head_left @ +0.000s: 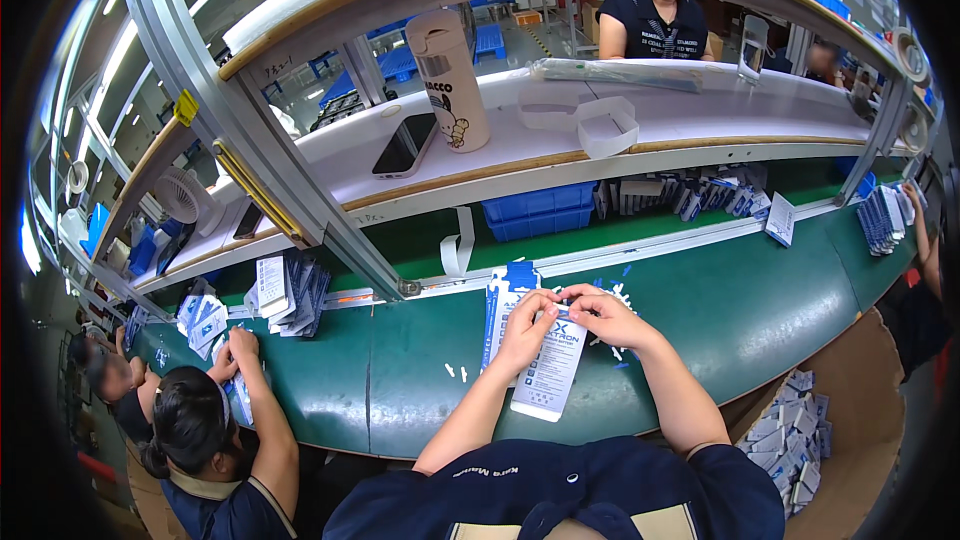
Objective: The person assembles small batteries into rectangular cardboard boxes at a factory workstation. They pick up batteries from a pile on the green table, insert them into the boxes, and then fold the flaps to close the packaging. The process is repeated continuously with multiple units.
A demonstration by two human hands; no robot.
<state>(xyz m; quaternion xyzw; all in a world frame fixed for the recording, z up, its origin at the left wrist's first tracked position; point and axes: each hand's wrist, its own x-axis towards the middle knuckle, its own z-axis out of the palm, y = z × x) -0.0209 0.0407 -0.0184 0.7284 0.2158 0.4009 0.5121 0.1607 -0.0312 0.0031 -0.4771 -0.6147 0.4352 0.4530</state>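
A flat white-and-blue printed box (549, 376) hangs tilted over the green table in front of me. My left hand (530, 328) is closed on its upper end, thumb and fingers pinching near the top edge. My right hand (612, 320) grips the same end from the other side, and the fingertips of both hands nearly meet there. Just beyond my left hand lies a pile of similar flat boxes (494, 312), partly hidden by that hand. Small white and blue scraps (622, 294) are scattered past my right hand; a few white scraps (456, 372) lie left of my left forearm.
Beyond the green table (420, 380) runs a raised shelf (520, 130) with a tumbler (448, 85), a phone (406, 147) and a paper ring (607, 128). Under it sits a blue bin (538, 212). A carton (850, 440) of boxes stands at lower right. Co-workers (205, 430) sit nearby.
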